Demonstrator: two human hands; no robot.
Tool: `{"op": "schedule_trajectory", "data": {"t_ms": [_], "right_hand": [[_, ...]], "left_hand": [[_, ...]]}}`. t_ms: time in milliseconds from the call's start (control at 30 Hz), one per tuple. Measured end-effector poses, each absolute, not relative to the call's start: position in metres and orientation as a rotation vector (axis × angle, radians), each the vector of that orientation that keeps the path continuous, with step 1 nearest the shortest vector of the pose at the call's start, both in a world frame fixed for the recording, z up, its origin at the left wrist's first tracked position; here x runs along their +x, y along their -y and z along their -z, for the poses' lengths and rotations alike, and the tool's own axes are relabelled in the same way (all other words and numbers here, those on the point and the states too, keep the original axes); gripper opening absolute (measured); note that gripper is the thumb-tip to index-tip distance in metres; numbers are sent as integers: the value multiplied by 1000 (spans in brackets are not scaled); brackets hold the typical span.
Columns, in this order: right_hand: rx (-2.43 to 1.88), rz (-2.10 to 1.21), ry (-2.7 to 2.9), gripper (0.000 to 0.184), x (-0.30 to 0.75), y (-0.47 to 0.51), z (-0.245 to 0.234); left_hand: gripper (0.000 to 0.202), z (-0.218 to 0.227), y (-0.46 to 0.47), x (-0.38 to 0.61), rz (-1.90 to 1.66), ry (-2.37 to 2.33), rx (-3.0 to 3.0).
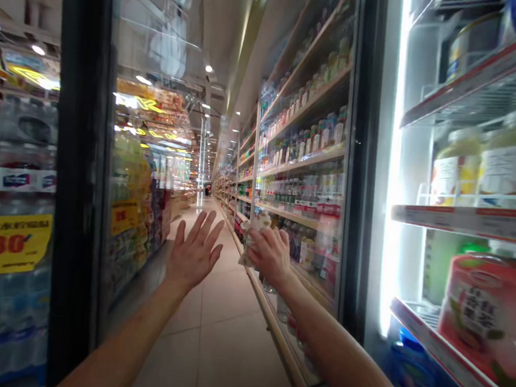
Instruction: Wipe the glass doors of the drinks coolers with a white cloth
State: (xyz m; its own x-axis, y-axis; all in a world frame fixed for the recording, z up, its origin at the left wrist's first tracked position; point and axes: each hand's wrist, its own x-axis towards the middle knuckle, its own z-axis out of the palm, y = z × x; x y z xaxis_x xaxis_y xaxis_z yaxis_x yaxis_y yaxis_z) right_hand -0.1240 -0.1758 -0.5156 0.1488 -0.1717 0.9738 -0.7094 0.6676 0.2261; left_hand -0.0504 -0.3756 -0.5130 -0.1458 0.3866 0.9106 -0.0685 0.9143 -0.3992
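Note:
My left hand [194, 253] is raised in front of me with its fingers spread, palm toward the aisle, holding nothing. My right hand [270, 252] is closed around a small pale package [254, 230], held up beside the left hand. Both arms reach forward past an open glass fridge door [105, 172] on my left. The lit fridge shelves [465, 221] are on my right, apart from both hands.
The fridge holds a red carton [488, 313], yellow-green bottles [507, 160] and cans above. Through the glass a long supermarket aisle [210, 310] runs ahead, with drink shelves [302, 161] on the right and stacked goods with a yellow price sign [4, 245] on the left.

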Motion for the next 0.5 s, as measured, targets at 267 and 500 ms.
{"op": "schedule_trajectory", "data": {"t_ms": [267, 500], "right_hand": [[1011, -1245, 1742, 19, -99, 156, 481], [538, -829, 1441, 19, -129, 182, 465]], "left_hand": [[63, 514, 371, -48, -352, 1680, -250], [62, 514, 369, -47, -335, 1669, -262]]}}
